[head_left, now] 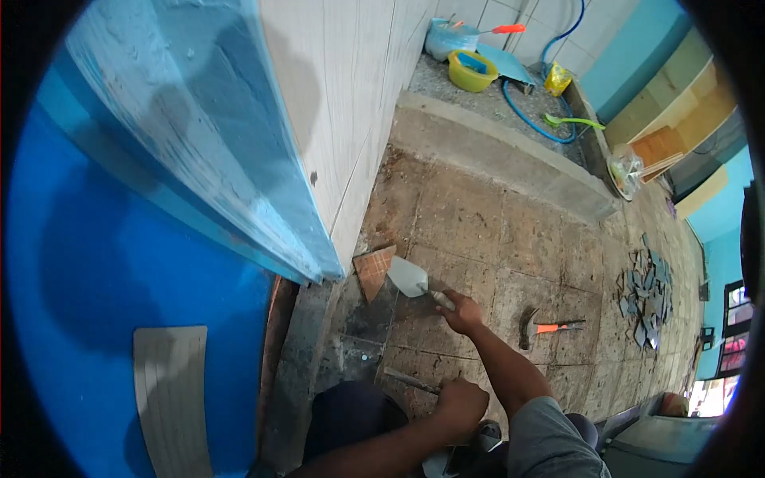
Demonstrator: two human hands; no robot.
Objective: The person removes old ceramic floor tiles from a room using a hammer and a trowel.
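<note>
My right hand point(462, 311) is closed round the handle of a pointed trowel point(409, 277). The trowel's pale blade reaches the right edge of a broken brown tile piece point(373, 269), which lies by the foot of the wall corner. Lower down, my left hand point(462, 408) makes a fist round a thin metal chisel point(410, 380), its shaft pointing left above the floor; the fist hides its other end. A claw hammer point(550, 327) with an orange and black handle lies on the floor right of my right hand.
Broken tile shards point(647, 291) form a pile on the right. A low concrete curb point(498, 159) bounds a area with a yellow bowl point(472, 70), a blue hose point(532, 127) and a green brush point(574, 121). A blue door point(103, 271) and its frame stand left.
</note>
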